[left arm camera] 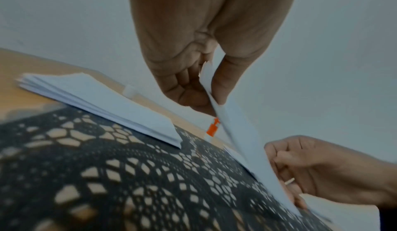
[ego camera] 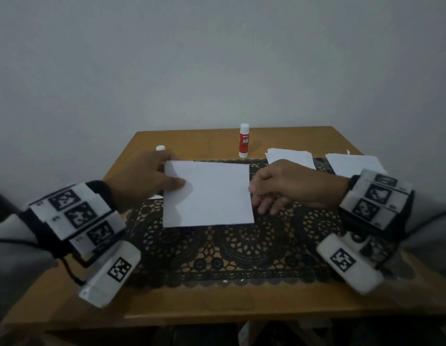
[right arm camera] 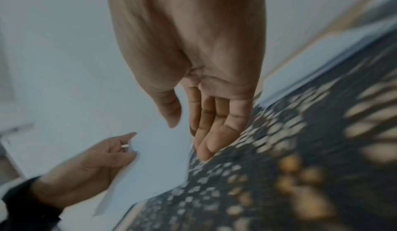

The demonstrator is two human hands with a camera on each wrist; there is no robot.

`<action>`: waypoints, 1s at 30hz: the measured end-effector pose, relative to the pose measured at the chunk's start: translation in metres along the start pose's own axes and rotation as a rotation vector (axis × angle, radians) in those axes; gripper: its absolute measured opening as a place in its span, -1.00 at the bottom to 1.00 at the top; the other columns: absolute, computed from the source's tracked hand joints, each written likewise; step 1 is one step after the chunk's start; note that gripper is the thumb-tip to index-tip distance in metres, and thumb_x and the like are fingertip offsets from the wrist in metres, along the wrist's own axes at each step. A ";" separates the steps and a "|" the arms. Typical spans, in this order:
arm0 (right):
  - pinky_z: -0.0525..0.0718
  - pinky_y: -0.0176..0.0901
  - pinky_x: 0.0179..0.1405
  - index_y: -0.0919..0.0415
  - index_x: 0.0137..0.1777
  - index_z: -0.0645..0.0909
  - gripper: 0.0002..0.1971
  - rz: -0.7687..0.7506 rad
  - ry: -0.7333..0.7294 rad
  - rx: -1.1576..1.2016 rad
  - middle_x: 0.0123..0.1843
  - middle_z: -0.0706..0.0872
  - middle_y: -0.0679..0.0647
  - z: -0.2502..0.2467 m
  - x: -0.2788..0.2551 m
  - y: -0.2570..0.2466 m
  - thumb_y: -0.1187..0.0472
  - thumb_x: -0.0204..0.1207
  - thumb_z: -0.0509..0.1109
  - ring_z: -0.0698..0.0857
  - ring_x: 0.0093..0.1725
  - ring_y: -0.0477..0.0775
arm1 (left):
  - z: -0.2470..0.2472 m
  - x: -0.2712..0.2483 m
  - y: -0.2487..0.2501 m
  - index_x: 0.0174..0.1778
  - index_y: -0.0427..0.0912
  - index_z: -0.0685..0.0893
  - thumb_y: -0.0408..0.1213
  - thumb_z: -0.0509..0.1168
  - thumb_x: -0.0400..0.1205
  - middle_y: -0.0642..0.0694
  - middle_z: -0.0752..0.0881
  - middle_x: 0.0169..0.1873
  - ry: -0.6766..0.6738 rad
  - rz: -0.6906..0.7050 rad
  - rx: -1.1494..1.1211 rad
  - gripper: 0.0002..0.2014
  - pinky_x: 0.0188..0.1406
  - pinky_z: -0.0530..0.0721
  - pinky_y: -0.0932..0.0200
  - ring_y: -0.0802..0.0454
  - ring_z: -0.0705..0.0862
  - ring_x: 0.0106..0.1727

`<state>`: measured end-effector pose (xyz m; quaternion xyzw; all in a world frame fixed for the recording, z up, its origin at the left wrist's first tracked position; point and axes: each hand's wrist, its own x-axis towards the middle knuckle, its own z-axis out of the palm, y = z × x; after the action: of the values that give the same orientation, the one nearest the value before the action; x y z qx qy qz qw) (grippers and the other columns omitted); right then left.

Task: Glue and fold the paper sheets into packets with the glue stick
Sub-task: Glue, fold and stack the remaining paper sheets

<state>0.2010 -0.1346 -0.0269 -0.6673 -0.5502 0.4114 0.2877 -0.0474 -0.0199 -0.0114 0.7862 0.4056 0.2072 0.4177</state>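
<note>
Left hand [ego camera: 144, 176] is pinching the left edge of the paper sheet [ego camera: 209, 193], thumb on top, fingers underneath; the left wrist view is showing the edge clamped between thumb and fingers. Right hand [ego camera: 287, 186] is sitting at the sheet's right edge with fingers loosely extended. It is gripping nothing that I can see, and the right wrist view is showing thumb and fingers apart.

The sheet is hanging tilted above the black lace mat [ego camera: 217, 250], roughly centred on the counter [ego camera: 192, 308], not lying flat.

Glue stick [ego camera: 244, 141] is standing upright and capped at the back of the counter, well apart from both hands. A small white cap-like item [ego camera: 160, 148] is sitting just behind the left hand; I can't tell what it is. Two piles of spare sheets [ego camera: 289, 158] are lying back right, one partly on the mat.

My read: the sheet is being positioned before gluing or folding.
- Get it flat on the mat first.
- Keep the left pinch light so it isn't creasing the edge.
- Bring the right fingers down to pin the far edge.
- The lace is open and bumpy, so expect uneven pressure under glue strokes and folds.

The paper is thin, matte and floppy, with slightly ragged edges. The glue tube is smooth plastic, red body with white ends.
</note>
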 end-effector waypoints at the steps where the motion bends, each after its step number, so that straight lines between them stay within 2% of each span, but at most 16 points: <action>1: 0.74 -0.12 -0.30 0.35 -0.08 0.65 -0.85 0.010 -0.029 0.070 -0.16 0.79 0.23 0.005 0.006 -0.005 0.24 0.63 0.39 0.77 -0.24 0.12 | -0.006 0.002 -0.002 0.06 -0.39 0.63 -0.51 0.41 0.52 -0.31 0.75 0.01 0.023 -0.020 -0.042 -0.79 0.07 0.73 -0.22 -0.23 0.74 0.05; 3: 0.66 -0.22 -0.45 0.33 -0.15 0.61 -0.86 0.009 -0.034 0.133 -0.23 0.75 0.25 0.015 0.021 -0.016 0.32 0.64 0.35 0.71 -0.35 0.07 | -0.017 0.006 -0.006 0.07 -0.39 0.63 -0.52 0.40 0.52 -0.32 0.75 0.03 0.104 -0.055 -0.120 -0.79 -0.01 0.78 -0.13 -0.22 0.75 0.02; 6: 0.61 -0.25 -0.48 0.30 -0.15 0.57 -0.87 0.017 0.003 0.180 -0.33 0.71 0.16 0.026 0.048 -0.033 0.32 0.65 0.33 0.65 -0.43 0.01 | -0.035 0.016 -0.018 0.04 -0.31 0.58 -0.46 0.38 0.56 -0.33 0.71 0.02 0.226 -0.167 -0.209 -0.83 -0.25 0.81 0.07 -0.17 0.73 -0.08; 10: 0.61 -0.24 -0.41 0.30 -0.11 0.58 -0.87 0.081 -0.016 0.118 -0.32 0.68 0.12 0.038 0.091 -0.050 0.28 0.68 0.30 0.63 -0.41 -0.02 | -0.055 0.034 -0.043 0.32 -0.22 0.47 -0.55 0.45 0.48 -0.35 0.64 0.05 0.236 -0.383 -0.043 -0.48 -0.04 0.73 -0.14 -0.28 0.68 0.03; 12: 0.61 -0.26 -0.41 0.30 -0.09 0.58 -0.85 0.124 -0.035 0.053 -0.31 0.66 0.10 0.045 0.109 -0.057 0.26 0.69 0.28 0.62 -0.41 -0.03 | -0.060 0.040 -0.051 0.27 -0.16 0.46 -0.56 0.51 0.40 -0.38 0.63 0.07 0.244 -0.399 0.079 -0.43 -0.13 0.74 -0.14 -0.28 0.69 -0.03; 14: 0.59 -0.27 -0.42 0.29 -0.10 0.57 -0.83 0.156 -0.036 -0.024 -0.32 0.63 0.08 0.051 0.124 -0.062 0.24 0.71 0.27 0.59 -0.43 -0.05 | -0.061 0.043 -0.057 0.18 -0.16 0.45 -0.53 0.54 0.38 -0.38 0.62 0.05 0.248 -0.390 0.192 -0.46 -0.30 0.72 -0.04 -0.25 0.67 -0.13; 15: 0.59 -0.27 -0.43 0.30 -0.08 0.58 -0.84 0.162 -0.028 -0.058 -0.32 0.63 0.08 0.055 0.129 -0.063 0.24 0.70 0.28 0.58 -0.44 -0.04 | -0.061 0.045 -0.060 0.15 -0.17 0.48 -0.51 0.55 0.38 -0.36 0.61 0.04 0.242 -0.389 0.231 -0.49 -0.32 0.71 -0.04 -0.25 0.67 -0.14; 19: 0.67 -0.23 -0.48 0.42 0.00 0.63 -0.83 0.156 0.036 -0.149 -0.35 0.68 0.17 0.064 0.143 -0.061 0.26 0.64 0.38 0.62 -0.50 0.01 | -0.059 0.047 -0.069 -0.07 -0.18 0.64 -0.37 0.59 0.38 -0.30 0.63 0.04 0.166 -0.407 0.374 -0.70 0.00 0.74 -0.18 -0.29 0.65 0.00; 22: 0.74 -0.16 -0.47 0.52 0.02 0.63 -0.74 0.127 0.094 -0.190 -0.31 0.74 0.25 0.067 0.141 -0.059 0.25 0.59 0.45 0.67 -0.52 0.06 | -0.054 0.047 -0.070 -0.05 -0.24 0.67 -0.34 0.57 0.41 -0.27 0.63 0.01 0.132 -0.404 0.358 -0.73 -0.08 0.74 -0.09 -0.26 0.65 -0.04; 24: 0.80 -0.10 -0.41 0.51 0.07 0.60 -0.71 0.063 0.122 -0.232 -0.20 0.79 0.30 0.068 0.134 -0.060 0.24 0.56 0.48 0.75 -0.46 0.10 | -0.053 0.045 -0.068 0.01 -0.24 0.66 -0.31 0.56 0.42 -0.22 0.60 0.04 0.105 -0.405 0.355 -0.69 -0.05 0.74 -0.10 -0.25 0.65 0.01; 26: 0.83 -0.02 -0.29 0.47 0.14 0.59 -0.66 -0.045 0.114 -0.307 -0.09 0.79 0.31 0.070 0.123 -0.063 0.21 0.53 0.51 0.80 -0.30 0.14 | -0.053 0.042 -0.067 0.10 -0.19 0.63 -0.26 0.58 0.39 -0.16 0.54 0.10 0.044 -0.394 0.417 -0.60 0.11 0.70 -0.16 -0.23 0.61 0.11; 28: 0.75 -0.04 -0.20 0.41 0.21 0.60 -0.59 -0.150 0.081 -0.465 0.05 0.75 0.24 0.074 0.112 -0.066 0.15 0.50 0.54 0.77 -0.10 0.16 | -0.053 0.039 -0.066 0.16 -0.10 0.59 -0.23 0.60 0.36 -0.12 0.51 0.13 -0.024 -0.374 0.535 -0.52 0.21 0.64 -0.15 -0.18 0.56 0.17; 30: 0.57 -0.16 -0.20 0.29 0.25 0.57 -0.54 -0.222 0.045 -0.634 0.14 0.65 0.10 0.077 0.105 -0.067 0.08 0.45 0.58 0.62 0.04 0.08 | -0.051 0.037 -0.064 0.19 -0.06 0.56 -0.25 0.59 0.36 -0.08 0.49 0.11 -0.057 -0.349 0.623 -0.49 0.22 0.60 -0.08 -0.15 0.54 0.18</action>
<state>0.1073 -0.0222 -0.0335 -0.6685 -0.7135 0.1713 0.1210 -0.0892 0.0553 -0.0360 0.8000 0.5658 -0.0228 0.1984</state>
